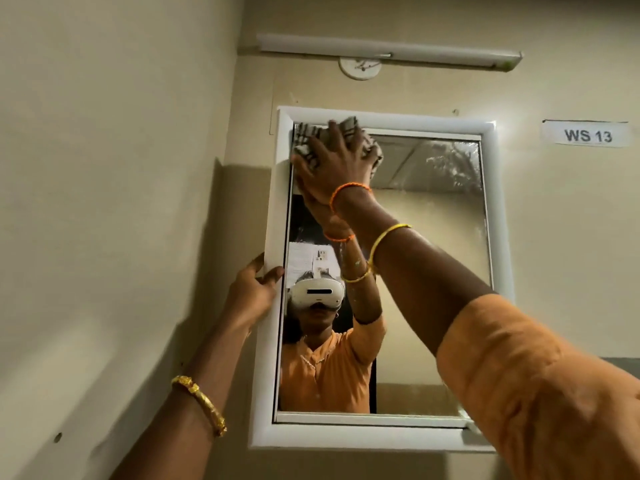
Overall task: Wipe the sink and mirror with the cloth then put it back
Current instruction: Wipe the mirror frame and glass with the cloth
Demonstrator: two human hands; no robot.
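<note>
Head view is showing the right hand point(332, 164) raised to the upper left corner of the mirror point(433, 271). Its fingers are spreading wide and flat, pressing the checked cloth point(372, 150) against the glass; the cloth is bunching under the palm and showing past the fingertips above and to the right of the hand. The cloth is pale with dark crossing stripes. An orange thread band point(348, 190) and a thin yellow bangle point(388, 242) are sitting on the right wrist and forearm, and an orange sleeve point(540, 386) is covering the upper arm.

Below and to the left of the right hand, the left hand point(254, 292) is gripping the white mirror frame point(272, 306) on its left edge, thumb on the front face, fingers curling round the outer side. A gold bangle point(201, 403) is circling the left forearm.

To the right of the pressing hand, the glass is looking smeared and hazy. Above the hand, a tube light point(388, 51) is mounted on the wall; far to the right, a label point(588, 135) is reading "WS 13".
</note>
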